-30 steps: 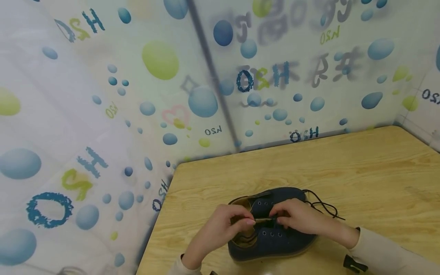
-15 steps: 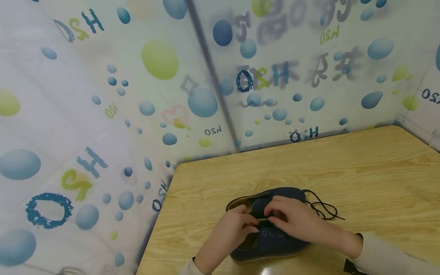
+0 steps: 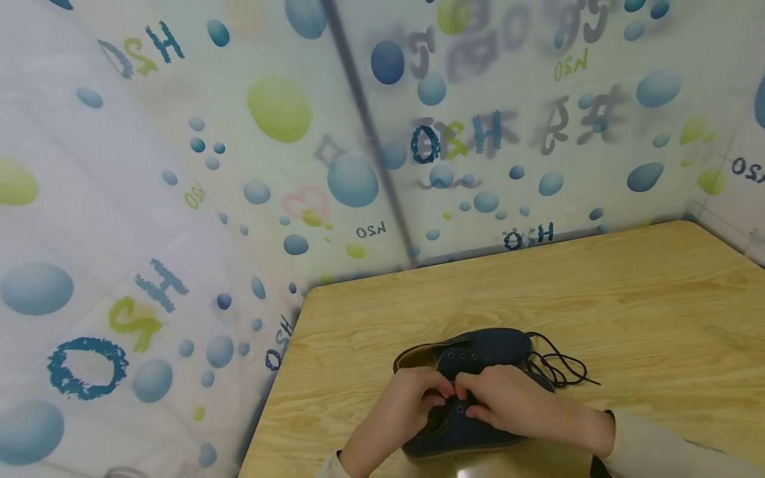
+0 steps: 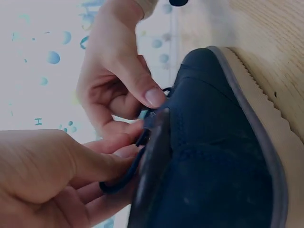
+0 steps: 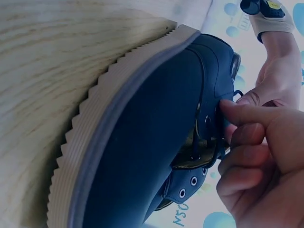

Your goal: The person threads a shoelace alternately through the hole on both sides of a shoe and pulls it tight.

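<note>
Two dark blue shoes lie side by side, toes to the right in the head view. Both hands are at the near shoe (image 3: 469, 435). My left hand (image 3: 402, 403) pinches a dark shoelace (image 4: 124, 181), which loops between its fingers beside the shoe's edge in the left wrist view. With thumb and fingertips my right hand (image 3: 516, 401) pinches the edge of the eyelet flap (image 5: 209, 121). Its other fingers curl into the palm. The two hands' fingertips almost meet there and hide part of the flap. Bare eyelets show on the far shoe (image 3: 502, 343).
A tangle of black lace (image 3: 568, 372) lies on the wooden table (image 3: 633, 299) beyond the toes. Curtain-like walls (image 3: 197, 199) printed with blue and green drops stand behind the table and at its left.
My right hand has shifted down from between the shoes to the near shoe's eyelets. My left hand has moved right, and the fingertips have drawn together.
</note>
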Demonstrator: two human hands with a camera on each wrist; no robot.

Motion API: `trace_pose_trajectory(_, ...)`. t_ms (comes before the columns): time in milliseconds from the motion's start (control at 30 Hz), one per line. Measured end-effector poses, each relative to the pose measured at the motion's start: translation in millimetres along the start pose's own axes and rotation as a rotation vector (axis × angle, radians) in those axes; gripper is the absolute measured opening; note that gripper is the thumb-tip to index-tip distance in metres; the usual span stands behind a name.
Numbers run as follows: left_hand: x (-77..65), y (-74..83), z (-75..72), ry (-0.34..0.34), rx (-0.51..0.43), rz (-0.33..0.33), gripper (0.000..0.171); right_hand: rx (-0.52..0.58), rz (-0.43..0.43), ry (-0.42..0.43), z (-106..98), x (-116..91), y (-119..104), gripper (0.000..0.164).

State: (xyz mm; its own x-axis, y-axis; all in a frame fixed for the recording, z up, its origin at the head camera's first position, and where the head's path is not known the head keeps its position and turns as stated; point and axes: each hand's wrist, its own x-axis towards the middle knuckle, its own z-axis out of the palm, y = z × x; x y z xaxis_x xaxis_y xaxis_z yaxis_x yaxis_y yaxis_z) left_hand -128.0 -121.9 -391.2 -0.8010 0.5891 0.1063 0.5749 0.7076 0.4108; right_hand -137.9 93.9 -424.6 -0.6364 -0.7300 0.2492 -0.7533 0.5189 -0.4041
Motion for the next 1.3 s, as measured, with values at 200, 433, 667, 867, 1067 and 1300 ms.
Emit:
trace_pose_trajectory(200,0.9,-4.8,7.9,0.009,-0.264,-0.046,0.016,0.055,-0.091,0.011,0.6,-2.3,2.9,0.018)
trace_pose_trajectory(433,1.1,-11.8,17.0,0.003,-0.552,-0.123,0.010,0.103,-0.148,0.043,3.6,-4.5,7.8,0.001)
trace_pose_trajectory(667,2.9,-14.0,13.7,-0.016,-0.592,-0.174,0.009,0.195,-0.138,0.040,6.2,-5.4,10.8,0.005)
trace_pose_trajectory(867,4.1,-12.0,12.1,-0.046,-0.543,-0.150,0.008,0.219,-0.130,0.048,7.2,-5.5,12.6,0.007)
trace_pose_trajectory(1067,1.6,-10.7,13.8,-0.079,-0.430,-0.042,0.017,0.241,-0.103,0.043,7.8,-6.7,13.3,0.006)
trace_pose_trajectory(1300,1.4,-8.9,19.9,-0.058,-0.362,0.040,0.022,0.272,-0.041,0.070,9.4,-9.5,12.2,0.015)
